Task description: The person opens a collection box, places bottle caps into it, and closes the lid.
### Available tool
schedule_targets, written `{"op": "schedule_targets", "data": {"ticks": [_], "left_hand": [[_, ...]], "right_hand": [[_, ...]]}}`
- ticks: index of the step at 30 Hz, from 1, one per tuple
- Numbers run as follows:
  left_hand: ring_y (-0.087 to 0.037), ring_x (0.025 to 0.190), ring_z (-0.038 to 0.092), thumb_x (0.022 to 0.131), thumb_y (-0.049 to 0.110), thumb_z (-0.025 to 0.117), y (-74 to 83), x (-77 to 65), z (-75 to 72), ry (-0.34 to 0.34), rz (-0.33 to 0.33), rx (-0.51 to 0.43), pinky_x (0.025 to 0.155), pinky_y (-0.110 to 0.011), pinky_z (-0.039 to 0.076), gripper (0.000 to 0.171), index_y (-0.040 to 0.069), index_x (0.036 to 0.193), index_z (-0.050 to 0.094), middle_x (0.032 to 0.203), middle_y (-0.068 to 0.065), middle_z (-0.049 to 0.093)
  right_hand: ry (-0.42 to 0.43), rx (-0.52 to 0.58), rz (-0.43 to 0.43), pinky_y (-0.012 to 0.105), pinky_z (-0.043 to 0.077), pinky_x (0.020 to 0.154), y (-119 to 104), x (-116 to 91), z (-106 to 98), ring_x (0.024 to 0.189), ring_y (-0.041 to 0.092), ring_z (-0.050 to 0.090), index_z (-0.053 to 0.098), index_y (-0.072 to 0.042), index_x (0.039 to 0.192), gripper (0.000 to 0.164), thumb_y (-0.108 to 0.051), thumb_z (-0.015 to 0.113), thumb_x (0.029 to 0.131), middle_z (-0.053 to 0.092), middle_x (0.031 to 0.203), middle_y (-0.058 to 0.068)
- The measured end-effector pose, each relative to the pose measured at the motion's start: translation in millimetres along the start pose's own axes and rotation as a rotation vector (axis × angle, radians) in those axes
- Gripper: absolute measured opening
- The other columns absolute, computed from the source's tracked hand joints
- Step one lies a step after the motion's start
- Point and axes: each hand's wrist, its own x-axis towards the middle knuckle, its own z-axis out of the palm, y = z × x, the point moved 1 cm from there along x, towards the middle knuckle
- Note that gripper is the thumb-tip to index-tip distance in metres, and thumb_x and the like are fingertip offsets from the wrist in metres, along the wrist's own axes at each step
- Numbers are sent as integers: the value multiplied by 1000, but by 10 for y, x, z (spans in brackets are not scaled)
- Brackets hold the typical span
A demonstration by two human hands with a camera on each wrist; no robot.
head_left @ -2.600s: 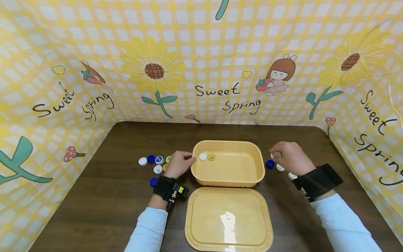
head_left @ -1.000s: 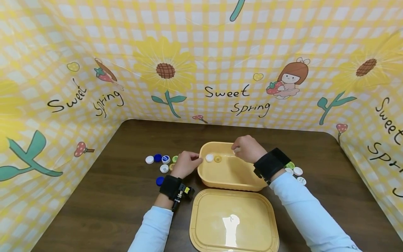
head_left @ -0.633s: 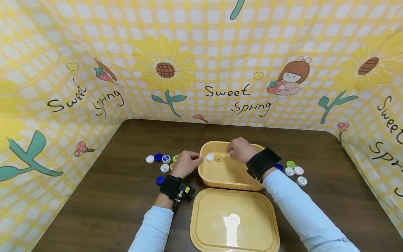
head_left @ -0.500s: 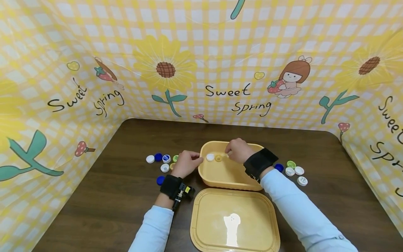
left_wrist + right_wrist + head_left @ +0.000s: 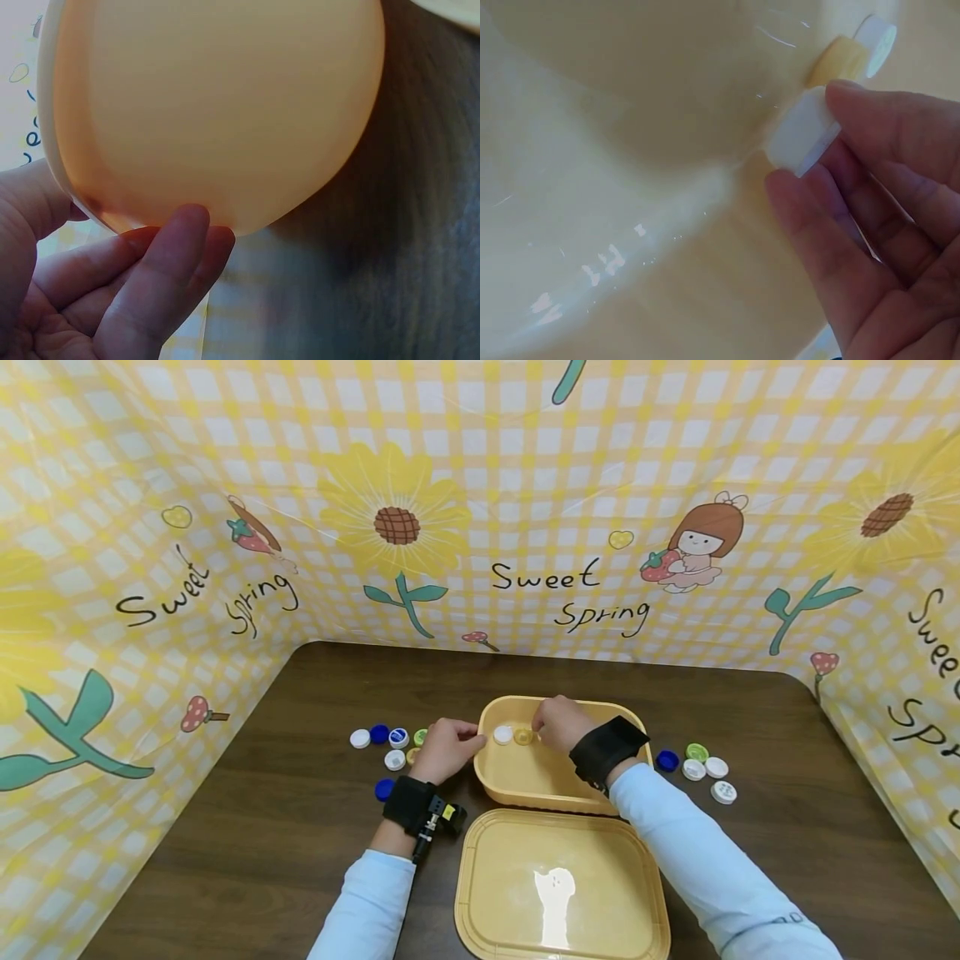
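My right hand (image 5: 564, 725) is inside the yellow plastic box (image 5: 517, 799), pinching a white bottle cap (image 5: 802, 133) between thumb and fingers. In the right wrist view that cap is close beside a yellow cap (image 5: 840, 61), with another white cap (image 5: 876, 43) beyond it. From the head, the white cap (image 5: 502, 735) and the yellow cap (image 5: 523, 737) lie side by side on the box floor. My left hand (image 5: 444, 752) pinches the left end of the box at its rim, thumb on one side and fingers against the outer wall (image 5: 225, 150).
A yellow lid (image 5: 555, 893) lies in front of the box. Left of it are several caps, among them a blue cap (image 5: 385, 789) and a white cap (image 5: 360, 739). More caps lie on the right, including a green cap (image 5: 697, 752). A patterned cloth (image 5: 480, 510) hangs behind the table (image 5: 247, 827).
My right hand has carried the white cap from the right of the box into it, then leftward to beside the yellow cap. The left hand keeps its hold on the box.
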Motion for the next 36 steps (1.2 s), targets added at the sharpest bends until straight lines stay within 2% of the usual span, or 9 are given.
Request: {"op": "schedule_targets", "data": {"ticks": [11,19,24,27,32,36], "left_hand": [[-16,79,62,89,17,69,-1,1,11,-3,-1,-2,70,-29,52,23,2,105,75,92,-6,71],[-17,79,63,89,17,69,-2,-6,19,0,-7,4,70,-30,52,23,2,106,75,93,-7,71],[-16,78,62,89,17,69,0,-3,16,2,3,3,69,-29,52,23,2,106,75,92,-7,71],[-16,78,62,90,17,69,-2,0,12,-1,0,0,69,-29,52,23,2,106,75,92,-7,71],[-15,78,62,89,18,69,-17,9,12,4,-6,8,69,-29,52,23,3,106,75,92,-6,71],[-16,78,62,89,18,69,-20,12,10,9,1,13,69,-29,51,23,3,106,75,92,-6,71]], "right_hand": [[63,-42,-46,36,52,77,50,21,134,87,26,65,78,-5,82,23,10,62,77,71,91,7],[110,-75,-116,32,52,69,85,35,194,76,22,64,76,-7,73,24,12,62,73,70,80,4],[120,-64,-117,30,50,65,85,35,197,68,17,58,74,-8,68,25,13,61,74,67,74,2],[123,-60,-115,27,45,60,78,33,196,62,13,50,71,-9,64,27,14,60,74,62,68,-1],[146,-57,-139,24,27,53,75,39,211,56,13,30,56,-11,52,32,15,58,72,39,57,-5],[157,-55,-153,23,22,52,85,56,228,55,12,26,46,-14,50,38,16,58,71,32,57,-6]]}}
